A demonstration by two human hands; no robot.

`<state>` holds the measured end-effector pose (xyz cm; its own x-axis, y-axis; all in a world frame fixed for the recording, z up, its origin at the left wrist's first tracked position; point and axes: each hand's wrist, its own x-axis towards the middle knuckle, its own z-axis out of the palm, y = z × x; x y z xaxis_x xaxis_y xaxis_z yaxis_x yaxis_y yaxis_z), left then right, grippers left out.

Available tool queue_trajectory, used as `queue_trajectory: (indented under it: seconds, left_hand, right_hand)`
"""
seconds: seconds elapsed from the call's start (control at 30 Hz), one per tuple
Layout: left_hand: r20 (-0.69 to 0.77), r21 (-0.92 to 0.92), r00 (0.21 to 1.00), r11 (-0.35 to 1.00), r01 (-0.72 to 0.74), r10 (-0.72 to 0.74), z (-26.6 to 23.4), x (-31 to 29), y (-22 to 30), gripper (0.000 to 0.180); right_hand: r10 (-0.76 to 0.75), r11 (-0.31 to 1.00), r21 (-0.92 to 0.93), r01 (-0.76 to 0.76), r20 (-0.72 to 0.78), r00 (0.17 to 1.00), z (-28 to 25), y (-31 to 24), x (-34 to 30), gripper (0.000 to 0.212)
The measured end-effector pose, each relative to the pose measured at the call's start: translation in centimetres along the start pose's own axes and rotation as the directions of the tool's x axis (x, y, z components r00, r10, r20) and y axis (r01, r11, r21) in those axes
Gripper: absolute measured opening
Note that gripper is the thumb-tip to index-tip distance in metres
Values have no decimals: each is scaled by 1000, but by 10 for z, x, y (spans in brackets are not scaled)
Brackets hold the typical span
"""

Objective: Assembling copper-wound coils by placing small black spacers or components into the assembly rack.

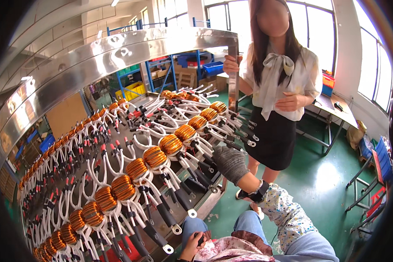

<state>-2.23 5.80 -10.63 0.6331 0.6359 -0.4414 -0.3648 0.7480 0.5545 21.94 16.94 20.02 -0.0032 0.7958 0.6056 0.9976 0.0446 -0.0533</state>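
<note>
The copper-wound toroidal inductors point(122, 187) stand in a long row on the metal rack point(52, 98), running from 7 o'clock up to 1 o'clock; a second row point(74, 131) curves along at 9 o'clock. Their white leads point(91, 168) spread to both sides, many of the near ones ending in black sleeves with ring lugs point(168, 249).

The right hand point(232, 163), in a grey knitted glove, is at 4 o'clock from centre, up against the near row's lead ends. Its fingers are bent, but I cannot tell whether they grasp a lead. A dark wristband point(261, 192) sits above a patterned sleeve point(288, 214).

The bare left hand point(193, 248) is at 6 o'clock by the lap, fingers curled around a small dark object point(200, 239).

At 2 o'clock a co-worker point(273, 87) grips the rack's post; a desk point(336, 112) stands at 3 o'clock, a yellow bin point(133, 90) at 10.
</note>
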Motion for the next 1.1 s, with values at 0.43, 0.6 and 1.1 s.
queue_trajectory:
  seconds: [0.43,0.6,1.1]
  left_hand:
    - [-80,29,997,1000,-4,7,8,2,0,19]
    - [-27,78,1000,997,-6,8,5,4,2,20]
    - [62,73,998,997,-7,2,22,3,8,32]
  right_hand:
    - [194,845,531,-59,-202,960,-8,13,-10,42]
    - [169,824,563,71,-363,916,4,20,-7,25]
    - [643,386,916,-112,-179,745,-84,132,13,29]
